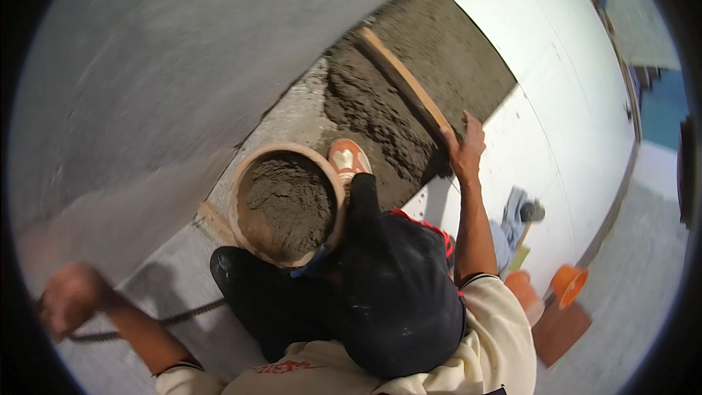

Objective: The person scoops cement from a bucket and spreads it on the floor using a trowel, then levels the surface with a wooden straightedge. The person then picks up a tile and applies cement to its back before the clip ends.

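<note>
My right hand [466, 148] grips the near end of a long wooden board [409, 84]. The board lies slantwise across a bed of wet grey mortar [446, 29], smoother on its right side and lumpy on its left. Out at the far left, my left hand [73, 300] is smeared by motion, so its fingers do not show clearly. Close to it a ribbed metal rod [194, 313] lies on the floor. Between my knees and the wall stands a round bucket [285, 148] part filled with mortar.
Large white tiles [563, 66] border the mortar on the right. A grey wall [183, 51] rises on the left. My shoe [348, 157] rests at the mortar's near edge. Behind my right arm are a bluish cloth [503, 243], an orange container [569, 285] and a flat brown piece [561, 330].
</note>
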Action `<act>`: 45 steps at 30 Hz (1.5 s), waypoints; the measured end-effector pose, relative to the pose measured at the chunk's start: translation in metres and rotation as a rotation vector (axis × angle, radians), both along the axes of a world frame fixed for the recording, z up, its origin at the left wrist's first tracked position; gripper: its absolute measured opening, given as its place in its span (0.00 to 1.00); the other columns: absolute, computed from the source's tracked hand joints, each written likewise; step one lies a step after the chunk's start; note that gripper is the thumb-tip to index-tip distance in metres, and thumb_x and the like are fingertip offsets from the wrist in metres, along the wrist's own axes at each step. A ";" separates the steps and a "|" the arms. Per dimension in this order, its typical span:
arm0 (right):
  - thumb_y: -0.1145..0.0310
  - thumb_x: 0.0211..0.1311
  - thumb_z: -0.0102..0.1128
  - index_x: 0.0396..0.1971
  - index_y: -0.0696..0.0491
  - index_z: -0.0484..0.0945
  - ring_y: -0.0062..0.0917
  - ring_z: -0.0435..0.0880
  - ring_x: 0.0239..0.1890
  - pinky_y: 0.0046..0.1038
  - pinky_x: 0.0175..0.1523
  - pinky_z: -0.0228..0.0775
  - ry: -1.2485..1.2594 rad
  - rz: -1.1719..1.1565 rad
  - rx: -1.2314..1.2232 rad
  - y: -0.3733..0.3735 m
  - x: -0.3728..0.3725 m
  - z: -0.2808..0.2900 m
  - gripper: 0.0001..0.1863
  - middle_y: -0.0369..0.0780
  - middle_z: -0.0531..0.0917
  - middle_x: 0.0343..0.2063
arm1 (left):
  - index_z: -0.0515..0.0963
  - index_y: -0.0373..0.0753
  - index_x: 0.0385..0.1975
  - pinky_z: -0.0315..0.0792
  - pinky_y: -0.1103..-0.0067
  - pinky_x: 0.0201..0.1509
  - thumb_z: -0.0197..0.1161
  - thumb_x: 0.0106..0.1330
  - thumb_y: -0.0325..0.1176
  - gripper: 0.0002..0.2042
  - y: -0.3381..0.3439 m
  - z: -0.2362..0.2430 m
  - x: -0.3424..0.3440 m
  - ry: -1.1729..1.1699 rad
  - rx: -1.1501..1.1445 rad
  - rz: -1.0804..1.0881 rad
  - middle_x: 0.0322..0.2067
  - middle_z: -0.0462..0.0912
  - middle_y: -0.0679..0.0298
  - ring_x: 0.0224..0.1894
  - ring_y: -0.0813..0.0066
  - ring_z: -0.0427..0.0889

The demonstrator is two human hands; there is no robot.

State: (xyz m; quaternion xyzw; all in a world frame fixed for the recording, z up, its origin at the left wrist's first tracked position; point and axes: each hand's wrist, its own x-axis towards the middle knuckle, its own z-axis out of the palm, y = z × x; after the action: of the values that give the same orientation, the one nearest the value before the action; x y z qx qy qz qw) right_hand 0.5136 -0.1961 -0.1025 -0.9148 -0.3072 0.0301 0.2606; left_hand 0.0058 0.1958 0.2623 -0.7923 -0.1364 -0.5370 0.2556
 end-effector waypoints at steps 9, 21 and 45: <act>0.63 0.59 0.75 0.55 0.55 0.80 0.44 0.77 0.55 0.41 0.60 0.70 0.155 -0.020 -0.011 -0.101 -0.017 -0.005 0.25 0.47 0.82 0.49 | 0.77 0.50 0.65 0.72 0.62 0.67 0.68 0.70 0.32 0.23 -0.020 -0.284 0.394 0.877 -0.865 -0.531 0.67 0.75 0.58 0.67 0.54 0.75; 0.74 0.56 0.72 0.49 0.57 0.80 0.47 0.78 0.52 0.43 0.60 0.70 -0.029 -0.016 0.051 -0.101 -0.030 -0.019 0.20 0.48 0.83 0.46 | 0.85 0.46 0.51 0.77 0.61 0.53 0.68 0.65 0.26 0.15 0.019 -0.358 0.431 1.274 -0.811 -0.511 0.45 0.81 0.59 0.51 0.53 0.82; 0.76 0.57 0.70 0.52 0.56 0.81 0.45 0.79 0.55 0.41 0.62 0.71 0.060 -0.050 -0.048 -0.092 -0.026 -0.014 0.21 0.47 0.84 0.49 | 0.85 0.40 0.35 0.79 0.62 0.50 0.65 0.65 0.28 0.04 0.019 -0.349 0.465 1.428 -0.758 -0.423 0.40 0.85 0.58 0.46 0.53 0.85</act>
State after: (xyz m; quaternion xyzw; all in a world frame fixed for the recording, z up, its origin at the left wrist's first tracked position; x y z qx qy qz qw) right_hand 0.4871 -0.2881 -0.1162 -0.9269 -0.2755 0.0584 0.2482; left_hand 0.4705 0.2147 -0.0866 -0.9833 0.0387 0.1400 -0.1093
